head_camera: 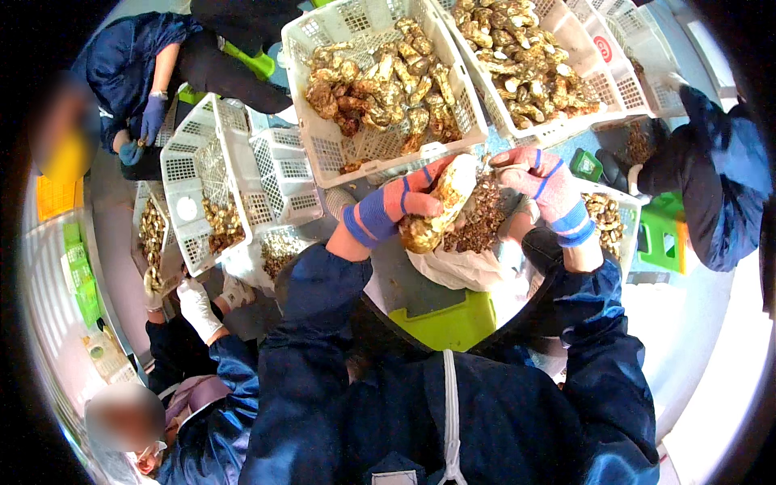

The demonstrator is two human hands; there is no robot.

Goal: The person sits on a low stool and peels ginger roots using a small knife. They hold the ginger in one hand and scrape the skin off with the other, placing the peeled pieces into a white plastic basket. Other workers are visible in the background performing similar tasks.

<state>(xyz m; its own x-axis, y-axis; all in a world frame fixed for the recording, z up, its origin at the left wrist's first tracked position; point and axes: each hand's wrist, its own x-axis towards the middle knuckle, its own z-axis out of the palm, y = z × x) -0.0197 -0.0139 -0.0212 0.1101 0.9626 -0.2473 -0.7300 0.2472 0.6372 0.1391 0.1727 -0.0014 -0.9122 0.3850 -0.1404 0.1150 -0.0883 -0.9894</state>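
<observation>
My left hand, in a pink knit glove with blue bands, grips a large mushroom with a pale stem and a brown, soiled lower end. At the stem's upper right end is my right hand in a matching glove, its fingertips pinched together; a small thing seems to be between them, too small to name. Beneath both hands a pale plastic bag holds brown scraps. Just beyond stands a white plastic crate of soiled mushrooms.
Another white crate full of mushrooms stands at the upper right. More crates lie to the left. Co-workers sit at the upper left, lower left and right. A green stool stands at right.
</observation>
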